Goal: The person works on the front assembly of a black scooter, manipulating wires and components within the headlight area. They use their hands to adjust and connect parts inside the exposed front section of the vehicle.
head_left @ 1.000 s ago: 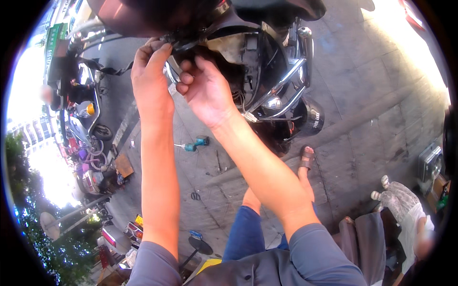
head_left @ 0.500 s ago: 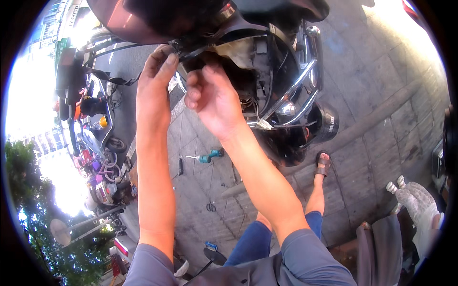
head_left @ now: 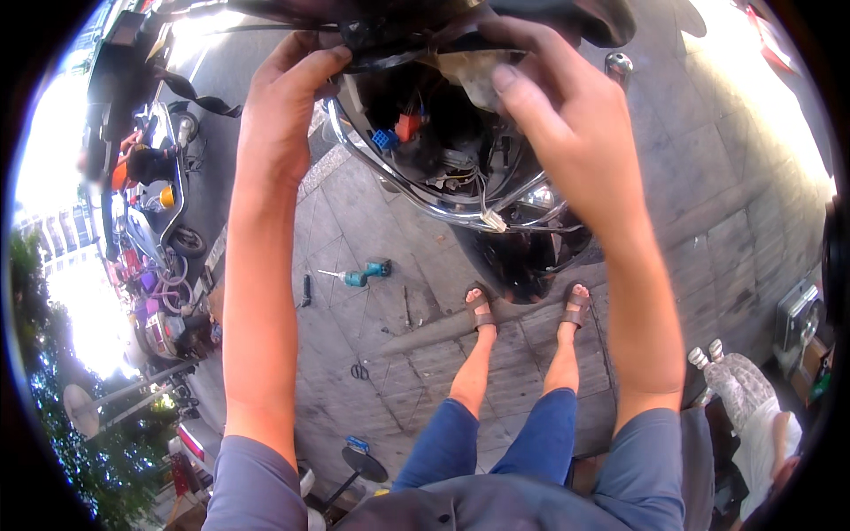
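A motor scooter with its front opened stands before me. My left hand [head_left: 288, 84] is closed at the left end of a dark panel [head_left: 390, 57], thumb along its edge; the other fingertips are partly hidden. My right hand [head_left: 580, 124] is at the panel's right side, index finger reaching over the edge and thumb held apart from it, beside pale, crumpled-looking material [head_left: 469, 75]. Below the panel, the dark cavity shows a red connector [head_left: 407, 126], a blue connector [head_left: 384, 139] and loose wires. A white plug [head_left: 492, 220] hangs over the chrome bar [head_left: 425, 202].
On the paving to the left lie a teal power screwdriver [head_left: 359, 273], a black-handled tool [head_left: 306, 290] and scissors [head_left: 359, 372]. Parked two-wheelers [head_left: 164, 230] stand further left. A person in pale clothes [head_left: 753, 398] is at the lower right, near a metal case [head_left: 799, 317].
My right hand has moved rightward and up, away from my left hand to the panel's far side. The red and blue connectors have come into sight. My left hand stays at the panel's left end.
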The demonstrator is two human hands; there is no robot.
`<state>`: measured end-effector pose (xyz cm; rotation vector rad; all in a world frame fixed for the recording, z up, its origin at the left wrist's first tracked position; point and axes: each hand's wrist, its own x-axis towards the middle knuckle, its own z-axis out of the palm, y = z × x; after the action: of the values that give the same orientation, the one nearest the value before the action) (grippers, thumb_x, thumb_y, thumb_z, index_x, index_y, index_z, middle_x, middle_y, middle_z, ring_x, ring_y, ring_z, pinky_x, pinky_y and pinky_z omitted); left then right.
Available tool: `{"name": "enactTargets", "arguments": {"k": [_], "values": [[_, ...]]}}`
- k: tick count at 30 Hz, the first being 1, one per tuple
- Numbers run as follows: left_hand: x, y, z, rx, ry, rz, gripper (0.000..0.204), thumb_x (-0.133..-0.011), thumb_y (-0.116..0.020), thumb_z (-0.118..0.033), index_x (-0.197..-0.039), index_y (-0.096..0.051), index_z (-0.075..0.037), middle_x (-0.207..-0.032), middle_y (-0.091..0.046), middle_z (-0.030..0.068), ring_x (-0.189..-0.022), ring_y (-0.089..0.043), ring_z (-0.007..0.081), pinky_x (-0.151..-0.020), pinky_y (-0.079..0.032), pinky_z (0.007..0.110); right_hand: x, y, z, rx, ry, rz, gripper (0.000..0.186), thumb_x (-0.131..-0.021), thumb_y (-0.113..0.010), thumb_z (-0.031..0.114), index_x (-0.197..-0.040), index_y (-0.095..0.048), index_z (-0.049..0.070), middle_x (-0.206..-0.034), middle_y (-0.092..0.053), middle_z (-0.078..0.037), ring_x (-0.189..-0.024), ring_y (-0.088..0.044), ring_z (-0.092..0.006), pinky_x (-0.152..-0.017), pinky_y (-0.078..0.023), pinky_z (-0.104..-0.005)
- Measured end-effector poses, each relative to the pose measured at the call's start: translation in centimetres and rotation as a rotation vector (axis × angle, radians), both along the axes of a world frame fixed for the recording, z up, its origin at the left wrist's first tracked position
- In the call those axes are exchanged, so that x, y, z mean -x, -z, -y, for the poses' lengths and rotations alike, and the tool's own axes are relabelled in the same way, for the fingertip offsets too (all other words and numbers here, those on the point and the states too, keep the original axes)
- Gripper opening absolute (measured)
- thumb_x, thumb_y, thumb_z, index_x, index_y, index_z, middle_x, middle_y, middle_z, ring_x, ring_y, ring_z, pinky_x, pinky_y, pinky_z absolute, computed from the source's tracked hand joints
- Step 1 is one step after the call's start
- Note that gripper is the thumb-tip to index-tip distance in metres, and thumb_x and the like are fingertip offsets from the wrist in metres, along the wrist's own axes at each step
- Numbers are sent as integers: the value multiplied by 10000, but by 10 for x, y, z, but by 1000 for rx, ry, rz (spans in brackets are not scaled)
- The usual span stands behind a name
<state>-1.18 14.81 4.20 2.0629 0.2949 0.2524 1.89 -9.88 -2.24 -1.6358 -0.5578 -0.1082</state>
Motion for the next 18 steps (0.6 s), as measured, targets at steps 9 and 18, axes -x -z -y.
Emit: {"name": "enactTargets", "arguments": {"k": [9, 18], "values": [[-11, 0, 3, 75, -32, -75, 413, -963, -553, -112, -1349, -531, 32, -1274, -603, 109, -1139, -581, 212, -966, -474, 355, -51, -20, 24, 485, -327, 174, 463, -969, -577, 177, -1422, -501, 113, -1049, -697, -129, -936, -667, -259, -873, -519, -366], [15, 20, 15, 60, -11, 189, 508, -942, -612, -257, -1367, -493, -5, -1313, -569, 112, -1091, -596, 204, -987, -448, 339, -27, 14, 25, 220, -257, 47, 575, -913, -595, 54, -1464, -498, 191, -781, -619, -39, -685, -549, -107, -686, -483, -272]]}}
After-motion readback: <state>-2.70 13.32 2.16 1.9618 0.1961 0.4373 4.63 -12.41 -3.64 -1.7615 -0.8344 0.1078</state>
